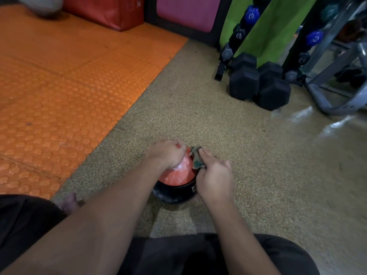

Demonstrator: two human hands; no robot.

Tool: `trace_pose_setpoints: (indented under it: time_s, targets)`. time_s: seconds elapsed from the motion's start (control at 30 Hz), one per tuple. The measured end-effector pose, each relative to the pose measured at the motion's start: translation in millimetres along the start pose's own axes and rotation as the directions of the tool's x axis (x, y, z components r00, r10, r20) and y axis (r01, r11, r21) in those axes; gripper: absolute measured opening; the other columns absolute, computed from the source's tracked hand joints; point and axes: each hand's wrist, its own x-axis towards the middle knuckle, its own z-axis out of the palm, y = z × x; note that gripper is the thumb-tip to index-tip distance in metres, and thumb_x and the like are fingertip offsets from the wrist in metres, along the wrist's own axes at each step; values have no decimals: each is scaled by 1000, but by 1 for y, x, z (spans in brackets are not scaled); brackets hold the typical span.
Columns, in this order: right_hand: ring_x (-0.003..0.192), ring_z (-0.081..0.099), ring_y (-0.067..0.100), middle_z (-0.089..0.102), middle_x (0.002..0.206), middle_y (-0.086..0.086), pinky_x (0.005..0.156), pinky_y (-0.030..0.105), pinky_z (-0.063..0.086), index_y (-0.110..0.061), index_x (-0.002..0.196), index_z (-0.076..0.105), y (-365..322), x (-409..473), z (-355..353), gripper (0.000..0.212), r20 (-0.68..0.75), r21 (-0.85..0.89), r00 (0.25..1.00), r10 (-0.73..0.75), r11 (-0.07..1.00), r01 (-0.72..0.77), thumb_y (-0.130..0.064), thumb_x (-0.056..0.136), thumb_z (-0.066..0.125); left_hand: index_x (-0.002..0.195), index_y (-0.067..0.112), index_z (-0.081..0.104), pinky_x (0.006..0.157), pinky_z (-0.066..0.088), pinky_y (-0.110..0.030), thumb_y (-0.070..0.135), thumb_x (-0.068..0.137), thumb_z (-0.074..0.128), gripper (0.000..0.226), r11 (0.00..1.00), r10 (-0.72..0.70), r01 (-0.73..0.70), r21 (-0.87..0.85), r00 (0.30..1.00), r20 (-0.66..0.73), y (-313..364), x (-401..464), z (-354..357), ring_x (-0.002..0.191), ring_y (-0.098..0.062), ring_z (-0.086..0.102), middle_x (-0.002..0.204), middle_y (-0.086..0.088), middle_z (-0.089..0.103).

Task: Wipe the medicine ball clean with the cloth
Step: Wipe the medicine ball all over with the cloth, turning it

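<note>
Medicine ball: 1 medicine ball (174,180), orange-red on top and black below, sits on the speckled tan floor (228,135) at lower centre of the frame.
Left hand: the left hand (165,155) lies over the ball's upper left side, fingers curled down around its top, gripping it.
Right hand: the right hand (215,176) is at the ball's right side, fingers bent around the cloth, pressing it to the ball.
Cloth: 1 small, bunched, dark green and grey cloth (196,158), on the ball's upper right, between the 2 hands.
Mat: 1 orange studded mat (65,86) fills the left and upper left.
Box: 1 red padded box (111,10) stands on the mat at the top edge.
Dumbbells: 2 black hex dumbbells (260,84) lie on the floor at upper right, just beside a black rack (236,38) holding smaller blue and dark weights; their number is unclear.
Legs: dark shorts (208,255) along the bottom edge.
</note>
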Motion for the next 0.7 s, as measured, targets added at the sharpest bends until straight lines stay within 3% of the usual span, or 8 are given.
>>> trace_pose_setpoints:
  time_s: [0.13,0.23,0.33,0.4,0.5,0.57,0.63,0.7]
  targets:
    - [98,59,22,61,145,-7,80,24,45,-19,142,63,-14,-50,13,67,38,9,999,15,1000,-15,-1,77,67,151,29,54,109,44,-43,59,104,31,60,999,-42,42,1,999,-11,6,-3,0,140,-33,52,157,-7,52]
    - [97,58,14,69,134,-5,83,21,49,-18,130,72,-14,-85,1,68,29,-10,992,-125,992,125,-4,64,66,151,28,53,109,46,-47,61,102,30,63,997,-73,73,1,997,-2,8,-2,-1,137,-33,54,155,-9,53]
    - [105,62,12,71,131,-2,93,31,50,-18,132,70,-1,-60,-13,62,44,123,996,-76,990,70,0,76,52,151,18,52,107,46,-48,65,102,28,72,997,-80,80,0,997,3,11,-4,1,136,-36,54,154,-14,53]
    - [108,63,15,65,141,-5,93,25,41,-20,140,63,6,-29,-15,58,7,85,999,42,996,-42,2,88,52,152,14,49,105,45,-47,67,101,27,77,997,-71,71,10,997,8,14,-9,0,137,-38,53,153,-17,52]
    - [114,53,18,54,152,-9,94,25,37,-23,152,50,1,-18,2,64,28,28,996,79,996,-80,-1,92,46,159,13,40,114,39,-47,68,102,24,81,996,-40,34,81,996,81,15,-10,-9,146,-37,43,162,-17,42]
    - [127,59,21,52,154,-2,96,25,36,-16,151,51,-8,-43,8,71,66,10,998,-10,1000,9,-3,82,47,162,13,35,120,33,-47,65,106,22,78,993,-33,16,120,990,137,13,-9,-17,152,-35,35,168,-16,34]
    - [119,67,21,61,145,3,95,27,43,-11,140,63,-6,-69,4,71,102,16,989,-108,994,107,-3,70,59,164,13,32,123,29,-48,63,108,21,75,993,-36,20,113,989,146,9,-8,-21,155,-35,30,170,-16,29]
    - [114,69,19,63,142,-1,98,29,49,-15,136,68,1,-68,-3,67,100,73,986,-130,990,123,3,71,61,165,14,30,124,28,-48,62,109,19,75,992,-43,25,123,989,145,8,-7,-20,156,-36,29,171,-16,27]
